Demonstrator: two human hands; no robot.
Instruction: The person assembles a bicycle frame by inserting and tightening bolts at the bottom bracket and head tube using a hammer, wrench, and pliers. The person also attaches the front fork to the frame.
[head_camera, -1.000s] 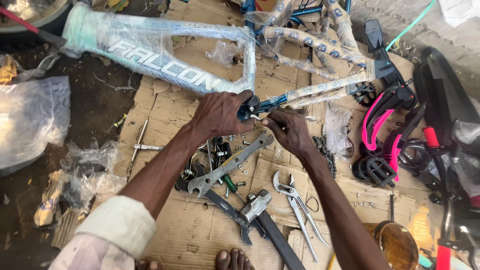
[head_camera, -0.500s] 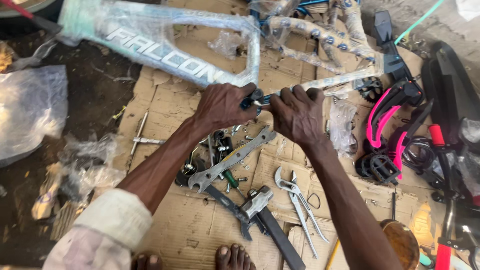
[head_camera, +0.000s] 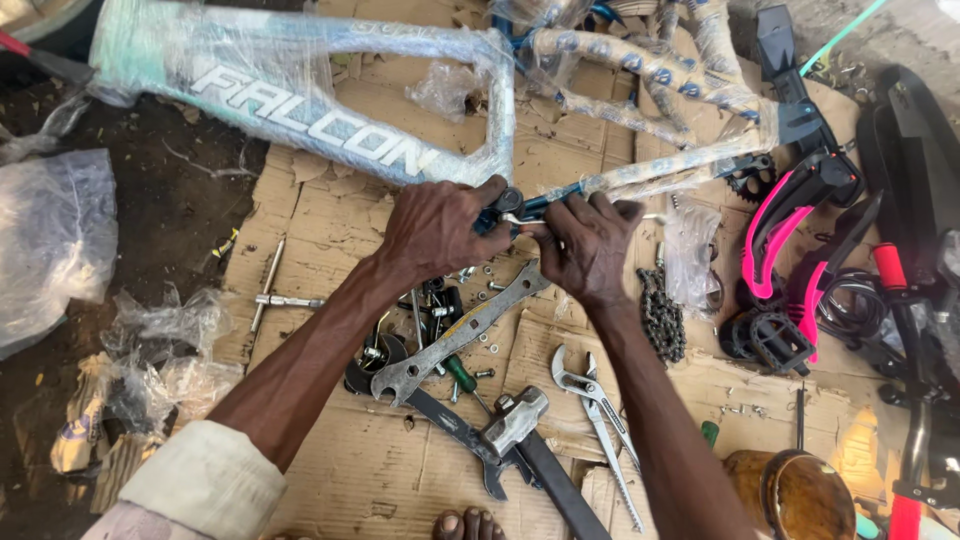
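Both hands work at the bottom-bracket junction of the pale blue, plastic-wrapped bicycle frame (head_camera: 300, 90), which lies across flattened brown cardboard (head_camera: 330, 220) on the ground. The left hand (head_camera: 435, 225) is curled closed around the junction shell; the right hand (head_camera: 585, 245) is pinched nearly shut on a small metal fitting (head_camera: 510, 205) at the same spot, though what exactly it grips cannot be told. Risk, as judged: the small part could slip from the fingertips and be lost among the loose nuts and washers (head_camera: 480, 345) below, since the grip is fine and the frame unsupported; the clinging wrap may also foul the fitting. Underneath lie a long flat grey multi-wrench (head_camera: 455, 335), a steel hammer (head_camera: 515, 420) and silver slip-joint pliers (head_camera: 595, 400). The frame's down tube bears large white block lettering under clear film. Crumpled clear plastic bags (head_camera: 50, 240) lie at the left edge; a coiled dark chain (head_camera: 660, 315) rests near the right wrist.
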